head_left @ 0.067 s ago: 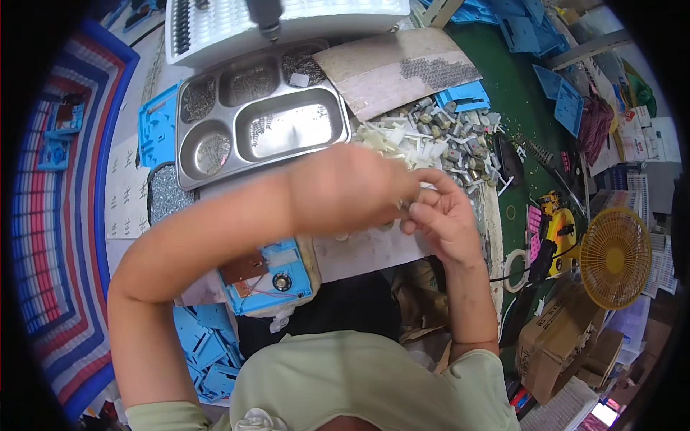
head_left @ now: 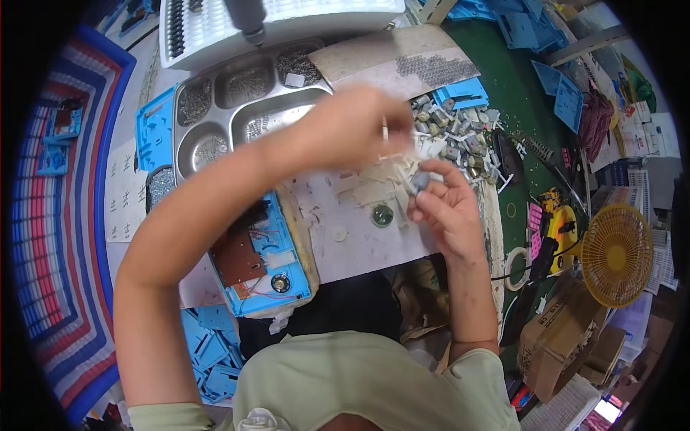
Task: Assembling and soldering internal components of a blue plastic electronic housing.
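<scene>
My left hand (head_left: 356, 126) is raised over the right part of the steel tray, its fingers smeared by motion and turned down. A pale sliver shows by its fingertips, but I cannot tell whether it is held. Lower and to the right, my right hand (head_left: 451, 215) pinches a small grey motor (head_left: 420, 181) between thumb and fingers. Just beyond lies a heap of small metal motors (head_left: 460, 133), mixed with white plastic pieces (head_left: 430, 149). A small round dish (head_left: 382, 215) with a dark green inside stands left of my right hand.
A compartment steel tray (head_left: 241, 115) holds small metal parts. An open blue casing (head_left: 277, 258) with a brown board and a round speaker rests on a padded block near me. Behind are a brown board (head_left: 359, 61) and a white foam tray (head_left: 302, 21). A yellow fan (head_left: 616, 248) stands right.
My left hand has moved up and away from my right hand, uncovering the dish and the motor. My right hand has stayed nearly in place.
</scene>
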{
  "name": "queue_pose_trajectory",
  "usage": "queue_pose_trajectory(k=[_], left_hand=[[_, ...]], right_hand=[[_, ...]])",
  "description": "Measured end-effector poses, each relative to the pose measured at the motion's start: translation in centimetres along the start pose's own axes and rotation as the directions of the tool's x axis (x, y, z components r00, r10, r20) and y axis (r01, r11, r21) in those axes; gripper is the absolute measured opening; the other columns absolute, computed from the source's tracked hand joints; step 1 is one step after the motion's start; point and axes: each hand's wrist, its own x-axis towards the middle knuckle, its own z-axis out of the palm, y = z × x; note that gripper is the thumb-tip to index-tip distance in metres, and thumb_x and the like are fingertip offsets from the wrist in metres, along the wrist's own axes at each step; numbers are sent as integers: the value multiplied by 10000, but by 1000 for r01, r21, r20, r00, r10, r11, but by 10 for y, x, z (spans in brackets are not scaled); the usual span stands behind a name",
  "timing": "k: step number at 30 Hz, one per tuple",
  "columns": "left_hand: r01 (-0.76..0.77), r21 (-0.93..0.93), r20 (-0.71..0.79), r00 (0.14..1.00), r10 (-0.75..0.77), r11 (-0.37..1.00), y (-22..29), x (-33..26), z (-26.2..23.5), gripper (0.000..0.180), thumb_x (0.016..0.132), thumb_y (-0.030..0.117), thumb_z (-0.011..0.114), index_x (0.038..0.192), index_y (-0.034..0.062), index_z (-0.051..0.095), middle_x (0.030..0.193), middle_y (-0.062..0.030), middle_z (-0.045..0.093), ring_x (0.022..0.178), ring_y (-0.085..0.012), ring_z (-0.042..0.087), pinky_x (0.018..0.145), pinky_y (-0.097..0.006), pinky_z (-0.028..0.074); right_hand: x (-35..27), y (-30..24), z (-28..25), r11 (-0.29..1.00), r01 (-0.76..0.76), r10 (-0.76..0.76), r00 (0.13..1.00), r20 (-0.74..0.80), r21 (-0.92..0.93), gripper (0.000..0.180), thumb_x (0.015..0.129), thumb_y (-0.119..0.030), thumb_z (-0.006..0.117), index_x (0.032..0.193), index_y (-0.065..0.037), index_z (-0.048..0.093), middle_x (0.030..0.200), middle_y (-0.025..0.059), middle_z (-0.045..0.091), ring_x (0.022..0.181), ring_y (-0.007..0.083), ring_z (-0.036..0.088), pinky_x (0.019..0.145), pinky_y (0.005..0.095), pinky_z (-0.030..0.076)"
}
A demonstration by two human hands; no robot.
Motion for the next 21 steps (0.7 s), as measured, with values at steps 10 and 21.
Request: queue_pose_trajectory(k=[10,21], left_hand=[[411,401,-324,900,-293,818,-76,97,40,246,830,313,749,880,73,762,903,-153,734,896,-347,698,823,-458,544],[16,703,-253,940,228,711,-81,84,49,83,876,133,582,908,83,641,838,-103,704,797,-288,722,670,-395,577]], right_hand=[[-9,-7,-11,992,87,-94,992,-79,-93,454,887,17,710,1308,16,542,844,92,664,757,131,620,715,245,493],[-24,-12,-18,936,180,-215,973,-85,-301,427,900,17,694,1302,19,549,852,61,662,817,99,627,733,223,479]])
